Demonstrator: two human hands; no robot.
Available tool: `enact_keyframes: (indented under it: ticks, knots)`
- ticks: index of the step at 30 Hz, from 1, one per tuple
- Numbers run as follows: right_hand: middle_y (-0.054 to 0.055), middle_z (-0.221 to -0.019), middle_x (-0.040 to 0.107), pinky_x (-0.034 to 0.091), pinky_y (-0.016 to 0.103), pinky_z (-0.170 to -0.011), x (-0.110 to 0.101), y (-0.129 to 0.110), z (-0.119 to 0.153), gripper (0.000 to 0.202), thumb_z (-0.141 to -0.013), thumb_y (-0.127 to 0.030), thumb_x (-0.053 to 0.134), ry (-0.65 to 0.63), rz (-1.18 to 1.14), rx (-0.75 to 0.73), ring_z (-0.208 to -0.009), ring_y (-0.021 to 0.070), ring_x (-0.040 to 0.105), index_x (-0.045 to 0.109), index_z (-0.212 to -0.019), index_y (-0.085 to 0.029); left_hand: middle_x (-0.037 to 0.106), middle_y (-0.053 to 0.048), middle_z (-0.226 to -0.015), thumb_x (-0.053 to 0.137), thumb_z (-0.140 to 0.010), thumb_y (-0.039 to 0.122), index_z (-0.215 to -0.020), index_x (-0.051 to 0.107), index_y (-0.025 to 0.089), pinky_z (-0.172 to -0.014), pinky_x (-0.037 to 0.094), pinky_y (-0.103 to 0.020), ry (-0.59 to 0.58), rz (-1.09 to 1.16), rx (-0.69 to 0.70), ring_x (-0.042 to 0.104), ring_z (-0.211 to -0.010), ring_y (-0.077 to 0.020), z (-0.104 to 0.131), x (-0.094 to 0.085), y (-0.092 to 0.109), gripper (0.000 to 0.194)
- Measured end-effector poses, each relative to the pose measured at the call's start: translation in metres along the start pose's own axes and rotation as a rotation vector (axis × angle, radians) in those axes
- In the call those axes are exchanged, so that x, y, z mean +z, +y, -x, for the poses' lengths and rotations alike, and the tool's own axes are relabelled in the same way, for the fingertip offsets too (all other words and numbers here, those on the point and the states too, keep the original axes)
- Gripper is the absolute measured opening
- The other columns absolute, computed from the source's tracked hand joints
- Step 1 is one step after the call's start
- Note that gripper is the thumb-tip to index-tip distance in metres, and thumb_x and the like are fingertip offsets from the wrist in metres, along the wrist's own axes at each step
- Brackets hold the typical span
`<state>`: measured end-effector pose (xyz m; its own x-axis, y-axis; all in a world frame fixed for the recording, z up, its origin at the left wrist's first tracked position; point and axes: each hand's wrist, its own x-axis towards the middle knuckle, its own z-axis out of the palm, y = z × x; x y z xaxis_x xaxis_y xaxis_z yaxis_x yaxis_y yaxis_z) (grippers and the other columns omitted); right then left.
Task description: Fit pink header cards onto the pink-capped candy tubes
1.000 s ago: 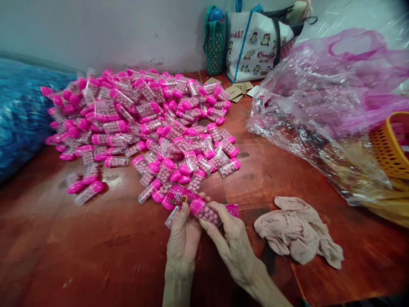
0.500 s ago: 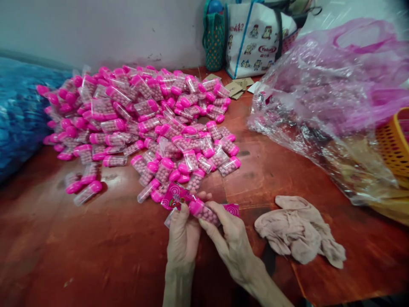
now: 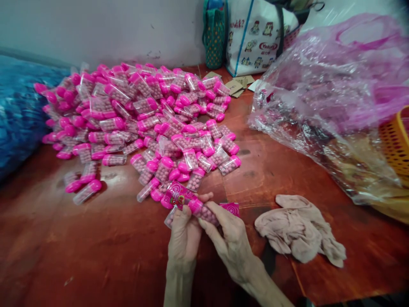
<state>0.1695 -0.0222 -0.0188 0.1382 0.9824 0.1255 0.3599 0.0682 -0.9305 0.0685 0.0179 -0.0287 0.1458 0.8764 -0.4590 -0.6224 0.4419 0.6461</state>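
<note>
Head view: R hand [image 3: 234,243], fingers closed on capped tube [image 3: 208,213], just nr-side of pile [image 3: 150,111] on surface [image 3: 96,251]; L hand [image 3: 183,238], thumb & fingers pinching printed strip [image 3: 176,192], part hidden behind tube. Prob. best: strip flat, tube steady, light grip, L thumb clear of print.

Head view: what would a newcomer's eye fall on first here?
Most likely the big heap of pink-capped clear tubes, full of small pink balls, across the left and middle of the reddish-brown surface. Just in front of it, the left hand holds a printed pink strip while the right hand grips a single tube. At right spreads crumpled clear-and-pink plastic.
</note>
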Motion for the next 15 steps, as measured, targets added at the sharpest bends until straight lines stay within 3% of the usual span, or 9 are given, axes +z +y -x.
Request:
enact_keyframes:
  ticks: [7,15]
  knots:
    - [0.0,-0.102,0.067,0.048,0.023,-0.081,-0.004,-0.002,-0.001,0.03,-0.084,-0.018,0.057,-0.019,-0.215,0.093,-0.09,0.0154,0.063,0.057,-0.113,-0.025,0.072,-0.008,-0.096,0.066,-0.072,0.041,-0.095,0.069,0.02,-0.093,0.043,-0.044,-0.124,0.039,-0.048,0.056,-0.109,-0.0301,0.003,-0.003,0.001,0.032]
    - [0.003,-0.099,0.067,0.047,0.022,-0.077,0.002,-0.001,0.003,0.026,-0.086,-0.017,0.052,0.075,-0.091,0.072,-0.084,0.0141,0.063,0.054,-0.112,-0.021,0.071,-0.012,-0.092,0.066,-0.073,0.027,-0.09,0.07,0.014,-0.09,0.045,-0.04,-0.053,-0.098,0.051,0.06,-0.103,-0.0281,0.001,0.007,-0.001,0.021]
